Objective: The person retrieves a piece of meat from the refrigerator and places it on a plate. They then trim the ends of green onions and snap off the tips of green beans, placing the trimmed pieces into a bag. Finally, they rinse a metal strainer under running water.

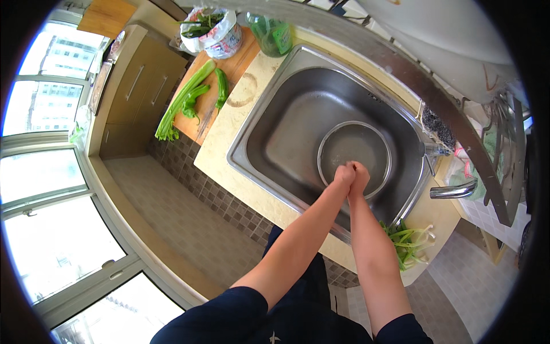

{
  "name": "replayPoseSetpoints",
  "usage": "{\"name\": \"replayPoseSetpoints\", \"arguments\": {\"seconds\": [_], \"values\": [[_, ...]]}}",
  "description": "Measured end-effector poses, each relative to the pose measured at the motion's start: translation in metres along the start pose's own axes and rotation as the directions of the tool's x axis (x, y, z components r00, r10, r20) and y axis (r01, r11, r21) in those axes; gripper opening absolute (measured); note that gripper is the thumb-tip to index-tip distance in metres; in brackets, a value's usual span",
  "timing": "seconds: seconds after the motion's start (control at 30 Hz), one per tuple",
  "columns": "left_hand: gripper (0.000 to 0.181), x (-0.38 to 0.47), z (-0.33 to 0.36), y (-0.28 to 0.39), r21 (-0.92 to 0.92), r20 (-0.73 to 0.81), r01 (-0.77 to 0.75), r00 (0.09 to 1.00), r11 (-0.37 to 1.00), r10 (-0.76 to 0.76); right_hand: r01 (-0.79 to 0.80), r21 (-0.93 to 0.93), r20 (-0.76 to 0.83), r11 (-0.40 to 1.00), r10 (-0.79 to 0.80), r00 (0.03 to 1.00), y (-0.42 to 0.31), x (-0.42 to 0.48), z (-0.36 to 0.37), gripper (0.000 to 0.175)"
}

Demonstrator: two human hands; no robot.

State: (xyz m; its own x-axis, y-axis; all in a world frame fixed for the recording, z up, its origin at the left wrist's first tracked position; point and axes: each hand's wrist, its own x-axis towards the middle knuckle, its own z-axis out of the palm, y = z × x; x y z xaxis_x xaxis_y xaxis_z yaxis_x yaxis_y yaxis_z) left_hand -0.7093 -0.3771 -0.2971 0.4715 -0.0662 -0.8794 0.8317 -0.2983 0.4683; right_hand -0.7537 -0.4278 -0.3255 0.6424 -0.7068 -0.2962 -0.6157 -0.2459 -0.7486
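Note:
Over the lower part of a round metal basin [370, 139], my left hand [344, 174] and my right hand [360, 175] are pressed together. The basin sits inside a stainless steel sink [283, 142] and seems to hold some water. The fingers overlap, and whether anything lies between them is hidden. A celery stalk [184, 96] and green peppers [222, 88] lie on a wooden board [206, 116] left of the sink. Beside my right forearm, green onions [408, 243] rest on the counter.
A chrome faucet [453, 190] reaches over the counter at the right. A metal rack [412, 81] arches above the sink's far side. A green plastic bottle [273, 36] and a plastic bag [223, 41] with greens stand behind the board.

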Motion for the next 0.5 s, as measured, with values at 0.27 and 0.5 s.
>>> {"name": "replayPoseSetpoints", "arguments": {"seconds": [0.27, 0.5], "values": [[0.056, 0.016, -0.03, 0.026, -0.261, 0.365, 0.218, 0.924, 0.941, -0.113, -0.679, 0.733, 0.662, -0.027, 0.256, 0.704, -0.021, -0.002, -0.012, 0.018], [0.03, -0.019, -0.021, 0.028, -0.279, 0.315, 0.138, 0.948, 0.95, -0.046, -0.52, 0.738, 0.382, 0.431, 0.368, 0.848, -0.058, -0.015, -0.019, 0.021]]}}
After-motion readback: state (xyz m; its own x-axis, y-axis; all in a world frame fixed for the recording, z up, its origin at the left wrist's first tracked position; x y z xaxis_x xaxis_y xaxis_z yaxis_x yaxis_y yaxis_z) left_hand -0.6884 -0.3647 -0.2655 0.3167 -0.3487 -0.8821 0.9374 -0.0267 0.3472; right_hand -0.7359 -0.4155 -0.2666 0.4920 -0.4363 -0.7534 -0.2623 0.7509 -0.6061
